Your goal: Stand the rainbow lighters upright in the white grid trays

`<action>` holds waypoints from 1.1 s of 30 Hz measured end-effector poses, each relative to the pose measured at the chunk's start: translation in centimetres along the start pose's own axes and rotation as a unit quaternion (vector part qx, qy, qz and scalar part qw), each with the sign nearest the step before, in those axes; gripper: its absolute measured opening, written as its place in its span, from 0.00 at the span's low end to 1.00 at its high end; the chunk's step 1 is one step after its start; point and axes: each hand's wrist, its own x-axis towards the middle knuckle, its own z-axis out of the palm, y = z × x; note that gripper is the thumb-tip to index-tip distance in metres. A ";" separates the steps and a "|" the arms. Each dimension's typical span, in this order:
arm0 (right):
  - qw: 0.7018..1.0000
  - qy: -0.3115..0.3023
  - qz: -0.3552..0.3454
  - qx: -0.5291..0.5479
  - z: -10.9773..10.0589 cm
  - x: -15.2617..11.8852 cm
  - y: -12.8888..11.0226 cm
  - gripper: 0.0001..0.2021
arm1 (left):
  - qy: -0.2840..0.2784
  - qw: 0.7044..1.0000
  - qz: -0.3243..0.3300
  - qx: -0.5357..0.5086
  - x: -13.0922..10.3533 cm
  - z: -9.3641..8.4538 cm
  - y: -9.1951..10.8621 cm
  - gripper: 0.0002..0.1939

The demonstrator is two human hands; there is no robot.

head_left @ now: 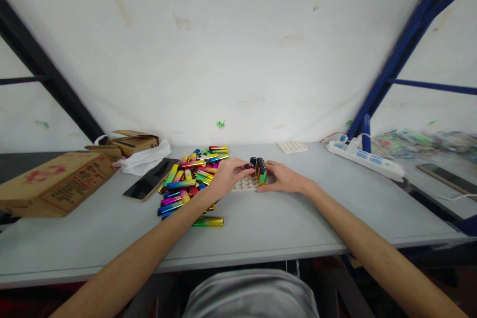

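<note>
Desk [283, 228] with a heap of shiny tubes [186, 184] and two hands at a holed tray [244, 185]

biggest first: cardboard box [55, 179] on the left side, a smaller open box [136, 143] behind it and a white plastic bag [147, 156] next to that; the loose tubes lie in a multicolour jumble left of the tray; white power strip [367, 159] over on the right; left hand [226, 176] has thumb and fingers pinching a dark-ended tube [248, 166] over the tray; right hand [281, 177] is cupped with thumb and fingers spread apart, around the right side of the upright tubes [262, 174] standing in the tray; dark phone [147, 181] left of the heap; second holed tray [292, 146] sits near the wall
</note>
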 end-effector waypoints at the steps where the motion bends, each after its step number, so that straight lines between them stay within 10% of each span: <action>1: 1.000 0.001 0.002 0.002 0.0 0.0 0.0 0.29 | -0.006 1.000 0.006 0.021 0.1 0.0 -0.1 0.13; 21: 1.000 -0.005 -0.011 0.002 0.3 0.2 0.1 0.30 | -0.093 0.983 0.028 0.157 1.5 0.5 -0.6 0.15; 33: 1.000 -0.002 0.003 0.011 0.2 0.1 0.0 0.29 | -0.099 0.921 0.079 0.370 1.0 0.4 -0.3 0.17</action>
